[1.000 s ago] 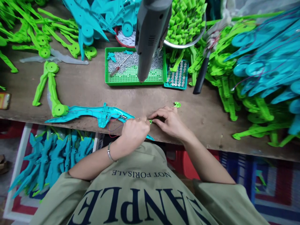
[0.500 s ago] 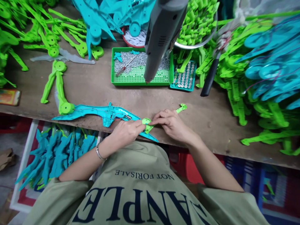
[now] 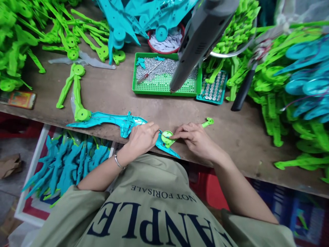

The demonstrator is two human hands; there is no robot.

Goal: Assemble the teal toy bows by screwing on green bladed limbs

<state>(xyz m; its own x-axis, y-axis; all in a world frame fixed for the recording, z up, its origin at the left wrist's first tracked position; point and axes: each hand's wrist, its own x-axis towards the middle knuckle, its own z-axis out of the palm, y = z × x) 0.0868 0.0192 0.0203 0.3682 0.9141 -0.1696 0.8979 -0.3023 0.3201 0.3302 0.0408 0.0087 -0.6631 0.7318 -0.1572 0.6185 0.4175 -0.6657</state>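
At a wooden surface [image 3: 108,89], a worker's left hand [image 3: 144,136] is curling in a narrow grip over a turquoise piece [image 3: 110,119]; whether it is clenching anything cannot be told. The right hand [image 3: 199,140] is touching a green piece [image 3: 167,137] with bunched fingertips, its full grip hidden. The green disc end is lying over the turquoise tip near the front edge. The shirt [image 3: 154,178] is showing, inverted, "NOT FORISALE" and, partly cut off, "ANPLE."

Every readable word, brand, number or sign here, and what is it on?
"NOT FORISALE", upside down, on the olive shirt.
"ANPLE", larger, upside down, same shirt; a letter before it is distorted by a fold.
Markings on the orange-fronted flat item at the table's left edge: too blurred to read.
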